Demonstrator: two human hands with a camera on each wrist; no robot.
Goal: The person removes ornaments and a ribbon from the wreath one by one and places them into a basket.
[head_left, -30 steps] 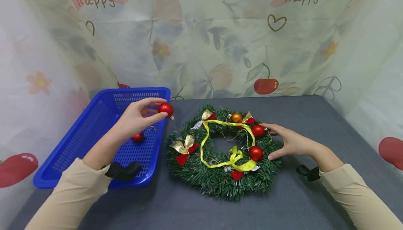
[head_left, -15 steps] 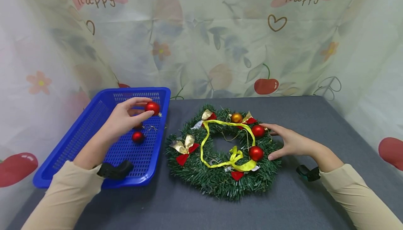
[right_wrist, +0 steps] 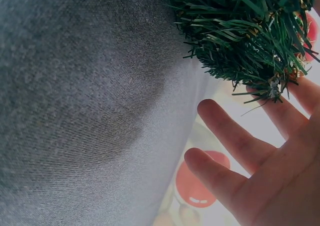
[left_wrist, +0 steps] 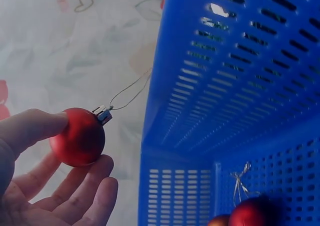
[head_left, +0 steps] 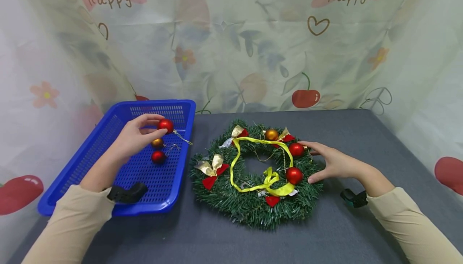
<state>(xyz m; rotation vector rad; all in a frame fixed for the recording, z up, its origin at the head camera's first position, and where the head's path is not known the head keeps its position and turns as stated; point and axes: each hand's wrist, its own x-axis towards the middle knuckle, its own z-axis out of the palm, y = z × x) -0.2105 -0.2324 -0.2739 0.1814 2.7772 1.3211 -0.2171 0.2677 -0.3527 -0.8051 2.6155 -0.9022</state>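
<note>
My left hand [head_left: 133, 137] pinches a shiny red Christmas bauble [left_wrist: 77, 137] between thumb and fingers, over the blue basket [head_left: 176, 187]. The bauble's silver cap and thin hanging loop point to the right. Below it in the basket lie a gold bauble [head_left: 157, 143] and another red bauble [head_left: 158, 157]. A green wreath [head_left: 249, 211] rests flat on the table, with a yellow ribbon [head_left: 235, 167] laid over it. At the wreath's right edge is my right hand [head_left: 338, 163], its fingers loosely extended; in the right wrist view some fingertips reach behind the green needles.
On the wreath sit two red baubles [head_left: 294, 175], a gold bauble [head_left: 271, 134] and several gold-and-red bows [head_left: 213, 167]. The basket's tall slotted wall stands between the left hand and the wreath. A patterned curtain [head_left: 224, 55] closes off the back of the grey table [head_left: 202, 240].
My left hand has moved left with the red bauble, from the basket's right rim to over its inside. The gold bauble below has come into view. My right hand has stayed put.
</note>
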